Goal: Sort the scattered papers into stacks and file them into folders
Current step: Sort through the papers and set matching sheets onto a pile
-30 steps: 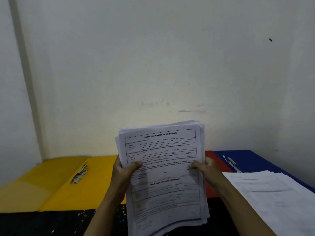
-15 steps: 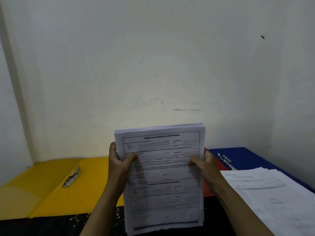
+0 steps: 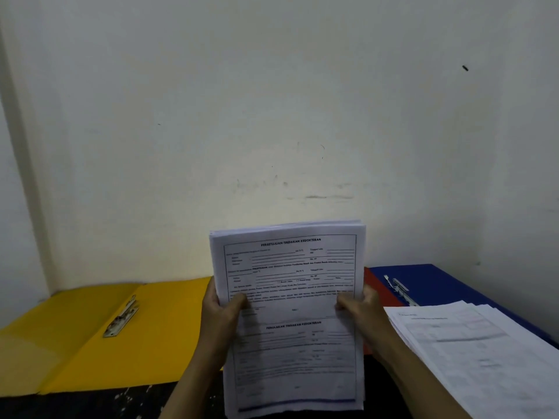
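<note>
Yellow folder (image 3: 90, 334), open flat on dark surface (image 3: 90, 408), 9 o'clock. Blue folder (image 3: 447, 282), 3 o'clock, loose papers (image 3: 484, 352) on it. Form stack (image 3: 290, 316), upright, centre: my left grip (image 3: 222, 313) and right grip (image 3: 361, 313) clasp its side edges, thumbs on front.

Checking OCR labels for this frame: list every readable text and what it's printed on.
"PERSETUJUAN TINDAKAN KEDOKTERAN": top heading of the front sheet of the held stack of forms, in the grip of the left hand and right hand.
"PENOLAKAN TINDAKAN KEDOKTERAN": heading halfway down the same sheet.
The sheet's field labels and body lines: too small and blurred.
Print on the paper pile on the right: blurred, unreadable.
</note>
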